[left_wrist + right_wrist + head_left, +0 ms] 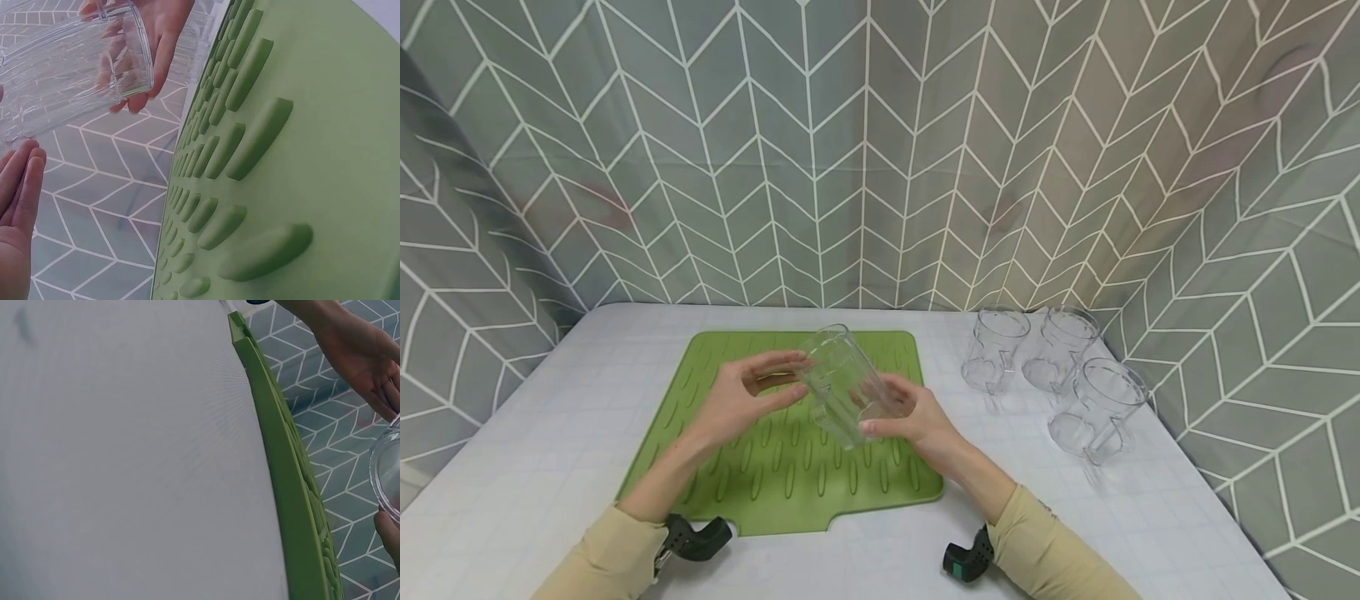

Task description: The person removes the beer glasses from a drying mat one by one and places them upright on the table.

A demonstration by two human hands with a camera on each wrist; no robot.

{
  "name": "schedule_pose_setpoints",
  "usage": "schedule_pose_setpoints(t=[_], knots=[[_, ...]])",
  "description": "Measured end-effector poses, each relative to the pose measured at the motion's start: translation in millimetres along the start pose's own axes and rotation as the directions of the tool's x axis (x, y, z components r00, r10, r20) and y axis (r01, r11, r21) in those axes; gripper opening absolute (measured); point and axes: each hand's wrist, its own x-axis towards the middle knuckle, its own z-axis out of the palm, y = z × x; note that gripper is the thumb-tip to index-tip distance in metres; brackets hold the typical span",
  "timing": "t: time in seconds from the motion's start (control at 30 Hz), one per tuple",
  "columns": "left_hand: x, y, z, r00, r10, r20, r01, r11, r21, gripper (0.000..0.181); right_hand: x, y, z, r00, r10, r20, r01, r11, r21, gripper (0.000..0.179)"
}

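A clear glass mug [844,385] is held tilted above a green ridged drying mat [775,500]. My right hand [917,419] grips its lower right end, thumb on the near side and fingers behind the glass. My left hand [741,396] is at the upper left end, its fairly straight fingers and thumb right at the glass. Seen from the left wrist, the left fingertips [28,162] meet the side of the mug [56,81]. Only the round end of the mug [389,472] and part of the right hand [389,537] show in the right wrist view.
Three similar glass mugs, one at the back [996,350], another beside it [1060,350] and one nearer [1097,408], stand upright on the white table [1015,500] right of the mat. A patterned curtain [865,167] encloses the back and sides.
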Motion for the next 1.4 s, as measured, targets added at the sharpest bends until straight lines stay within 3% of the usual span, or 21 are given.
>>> schedule_pose_setpoints(t=[0.23,0.57,0.8,1.03,1.4], knots=[[-0.2,1.2,2.0,1.000,-0.003,-0.011,0.003,1.000,-0.007,0.049,-0.8,1.1,1.8,1.000,0.009,0.016,-0.008,1.000,-0.019,0.071],[0.3,-0.1,5.7,1.000,-0.007,-0.021,0.007,1.000,0.019,0.047,-1.3,1.7,2.8,0.999,0.006,0.049,-0.004,0.999,-0.041,0.076],[-0.3,-1.3,12.7,0.999,-0.028,0.034,0.025,0.997,0.067,0.049,-2.9,-0.6,4.6,0.999,0.025,0.029,-0.024,0.999,-0.040,0.078],[-2.4,-1.7,17.3,0.998,-0.058,0.040,0.054,0.994,0.092,0.051,-3.8,-3.2,6.0,0.999,0.020,0.031,-0.019,0.999,-0.043,0.075],[-1.1,-2.7,22.0,0.997,-0.046,0.068,0.036,0.990,0.136,0.054,-1.0,-1.4,7.7,1.000,0.001,0.030,0.000,0.999,-0.043,0.070]])
